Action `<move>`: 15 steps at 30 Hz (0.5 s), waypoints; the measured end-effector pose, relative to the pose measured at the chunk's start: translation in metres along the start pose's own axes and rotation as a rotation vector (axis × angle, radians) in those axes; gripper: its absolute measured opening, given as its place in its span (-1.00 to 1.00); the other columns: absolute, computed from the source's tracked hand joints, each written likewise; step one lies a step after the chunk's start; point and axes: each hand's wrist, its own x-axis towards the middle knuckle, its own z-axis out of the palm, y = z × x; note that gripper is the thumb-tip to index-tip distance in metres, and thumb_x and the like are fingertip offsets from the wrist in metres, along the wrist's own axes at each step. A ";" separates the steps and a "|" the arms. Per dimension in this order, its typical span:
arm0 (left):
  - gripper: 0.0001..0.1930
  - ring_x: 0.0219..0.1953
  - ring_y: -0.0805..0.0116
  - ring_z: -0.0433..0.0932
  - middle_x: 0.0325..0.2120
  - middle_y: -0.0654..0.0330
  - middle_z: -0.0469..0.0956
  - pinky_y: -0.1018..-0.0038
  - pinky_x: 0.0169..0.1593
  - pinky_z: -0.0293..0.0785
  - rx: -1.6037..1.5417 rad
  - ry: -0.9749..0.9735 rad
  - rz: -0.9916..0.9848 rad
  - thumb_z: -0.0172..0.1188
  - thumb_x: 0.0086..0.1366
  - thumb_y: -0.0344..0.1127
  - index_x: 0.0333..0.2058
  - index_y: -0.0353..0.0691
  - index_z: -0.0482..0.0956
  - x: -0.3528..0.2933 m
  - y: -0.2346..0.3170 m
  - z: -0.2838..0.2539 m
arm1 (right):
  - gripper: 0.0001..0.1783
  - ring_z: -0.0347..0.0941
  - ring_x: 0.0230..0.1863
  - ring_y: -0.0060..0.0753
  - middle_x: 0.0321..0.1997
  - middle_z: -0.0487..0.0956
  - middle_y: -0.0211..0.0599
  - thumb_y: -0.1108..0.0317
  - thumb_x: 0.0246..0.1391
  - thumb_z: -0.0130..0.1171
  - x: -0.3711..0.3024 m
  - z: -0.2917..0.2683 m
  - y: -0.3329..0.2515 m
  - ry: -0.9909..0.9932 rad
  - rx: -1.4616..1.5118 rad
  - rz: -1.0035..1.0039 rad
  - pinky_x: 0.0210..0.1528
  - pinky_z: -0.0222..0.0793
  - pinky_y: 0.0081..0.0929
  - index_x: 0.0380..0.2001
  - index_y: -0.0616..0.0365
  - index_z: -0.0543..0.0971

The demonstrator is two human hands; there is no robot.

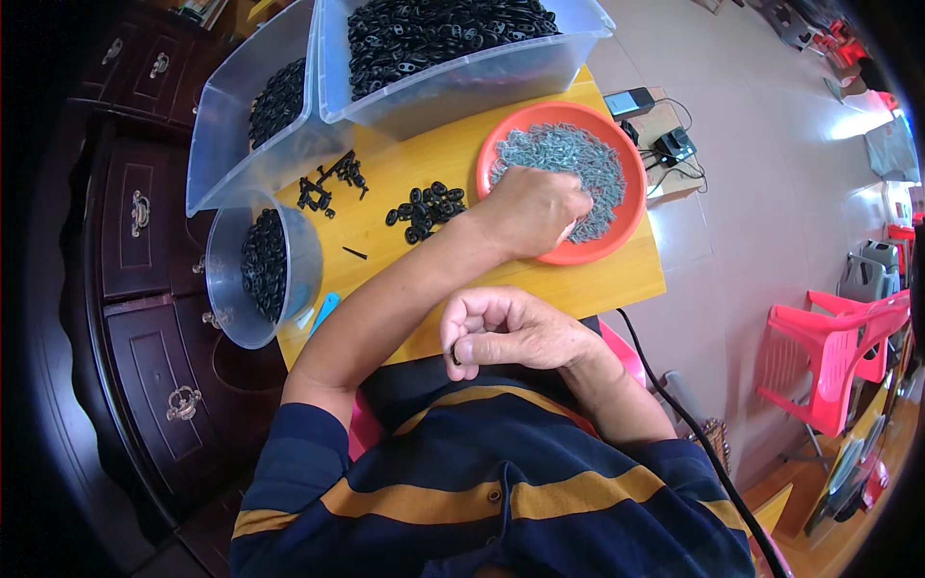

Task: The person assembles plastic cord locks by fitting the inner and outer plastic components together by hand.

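Head view: left hand digs, fingers hidden, into orange bowl of grey parts; right hand pinches a black ring.

Left hand reaches to frame centre, knuckles up, fingers curled downward; right hand lies lower centre, loosely fisted.

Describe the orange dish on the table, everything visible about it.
The orange dish is round, shallow and looks like plastic. It sits flat at the right end of the yellow wooden table, beside a clear bin of black parts. A heap of small grey metal pieces fills it. The left hand reaches in, fingers down among the pieces, covering its near side.
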 end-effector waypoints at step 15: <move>-0.92 -0.31 0.09 0.63 -0.39 0.20 0.57 0.16 -0.31 0.56 -0.129 0.003 0.025 0.26 0.19 -0.31 -0.33 -0.09 0.64 -0.004 0.001 -0.002 | -0.88 0.56 -0.27 -0.55 -0.29 0.64 -0.30 0.40 0.32 0.17 0.001 0.001 -0.001 0.038 0.015 0.008 -0.14 0.50 -0.56 -0.17 0.23 0.51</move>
